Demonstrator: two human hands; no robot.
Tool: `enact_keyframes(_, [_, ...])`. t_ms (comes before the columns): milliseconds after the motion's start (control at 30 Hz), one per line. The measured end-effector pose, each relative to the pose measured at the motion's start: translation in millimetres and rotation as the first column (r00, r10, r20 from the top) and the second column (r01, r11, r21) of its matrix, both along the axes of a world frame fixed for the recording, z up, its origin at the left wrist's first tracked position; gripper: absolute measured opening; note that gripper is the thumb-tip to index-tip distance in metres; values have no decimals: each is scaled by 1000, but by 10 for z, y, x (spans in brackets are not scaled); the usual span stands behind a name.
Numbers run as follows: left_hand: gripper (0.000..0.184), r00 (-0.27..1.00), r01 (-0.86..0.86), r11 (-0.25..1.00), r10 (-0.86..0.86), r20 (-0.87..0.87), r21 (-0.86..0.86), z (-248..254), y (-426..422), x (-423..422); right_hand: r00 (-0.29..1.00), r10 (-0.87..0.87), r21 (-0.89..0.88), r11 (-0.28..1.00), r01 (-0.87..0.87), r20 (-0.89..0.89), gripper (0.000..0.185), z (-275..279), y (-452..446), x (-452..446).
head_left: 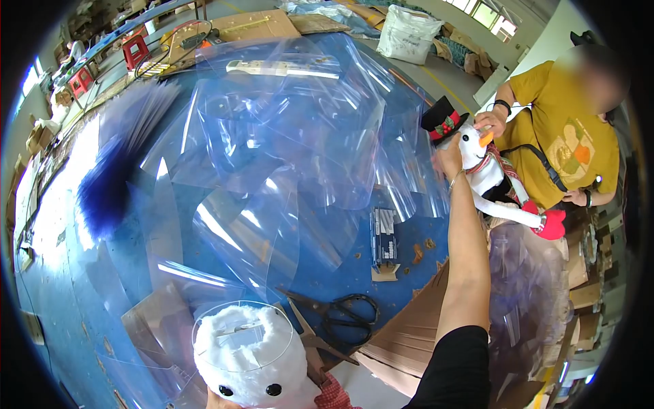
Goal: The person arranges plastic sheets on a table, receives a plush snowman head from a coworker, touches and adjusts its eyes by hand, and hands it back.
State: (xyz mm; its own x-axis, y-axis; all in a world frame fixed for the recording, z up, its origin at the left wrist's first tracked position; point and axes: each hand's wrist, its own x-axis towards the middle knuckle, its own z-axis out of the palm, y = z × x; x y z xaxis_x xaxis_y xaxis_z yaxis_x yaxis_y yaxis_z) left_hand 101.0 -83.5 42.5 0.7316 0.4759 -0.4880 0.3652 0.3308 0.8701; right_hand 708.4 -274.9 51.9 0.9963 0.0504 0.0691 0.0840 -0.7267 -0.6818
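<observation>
A finished-looking snowman doll [481,163] with a black top hat, orange nose, checked scarf and red feet is at the right. My right hand [447,161] is closed on its head from the left, while a co-worker's hand touches the head's other side. At the bottom, a white fluffy snowman head [251,351] with two black eyes has an open top ringed by a thin clear band. My left hand [221,401] shows only in part beneath this head, holding it. Red checked cloth [334,394] lies at its right.
Clear plastic sheets [272,136] cover much of the blue table [368,300]. Black-handled scissors [340,320], a small blue-and-white box [384,235] and torn cardboard [402,334] lie nearby. A person in a yellow shirt [565,136] stands at the right. A white sack [409,34] is behind.
</observation>
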Motion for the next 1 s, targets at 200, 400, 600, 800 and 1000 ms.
enact_keyframes(200, [93,1000,10,1000,-10,0,0,1,-4,-5,997,30,126,992,-22,-67,87,-12,-73,65])
enact_keyframes(400, [93,1000,22,1000,-22,15,0,-9,-7,-60,981,114,350,935,-53,-158,87,45,-162,91])
enact_keyframes(600, [93,999,29,1000,-29,30,1,-60,-7,-162,978,74,243,970,-25,-193,86,79,-203,157])
enact_keyframes(800, [93,997,38,999,-38,65,12,-124,19,-219,992,20,67,998,-11,-127,77,116,-238,112])
enact_keyframes(1000, [93,986,47,998,-53,160,38,-244,31,-248,990,39,274,962,-1,-134,64,234,-492,-150])
